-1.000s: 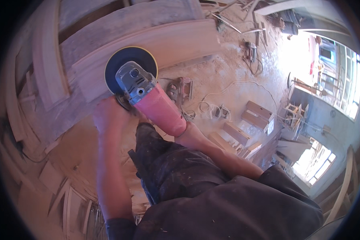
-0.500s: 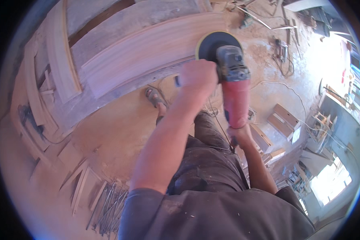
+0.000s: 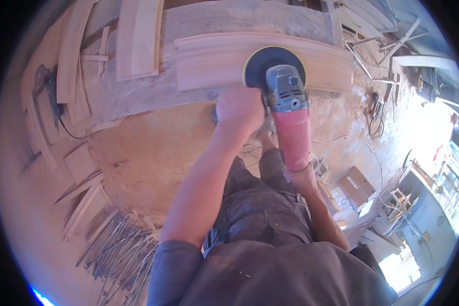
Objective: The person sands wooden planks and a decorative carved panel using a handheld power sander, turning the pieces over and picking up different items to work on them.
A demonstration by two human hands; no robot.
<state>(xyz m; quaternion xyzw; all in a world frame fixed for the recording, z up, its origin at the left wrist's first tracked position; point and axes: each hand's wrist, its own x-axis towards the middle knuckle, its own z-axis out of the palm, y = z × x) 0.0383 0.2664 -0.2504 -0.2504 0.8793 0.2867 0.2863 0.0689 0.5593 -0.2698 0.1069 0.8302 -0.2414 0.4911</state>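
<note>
The heavy, rigid angle grinder [image 3: 286, 109] is gripped by both closed hands, left hand [image 3: 239, 109] on its side handle, right hand [image 3: 301, 177] around its red body.

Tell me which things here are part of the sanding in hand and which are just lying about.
In use: angle grinder with sanding disc, held by left hand and right hand; curved wooden board.

Lying about: second grinder, wood offcuts, bundle of rods, wooden box.

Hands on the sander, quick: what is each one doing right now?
Left hand: closed around the side handle of the red sander.
Right hand: gripping the sander's rear end; fingers mostly hidden.
</note>
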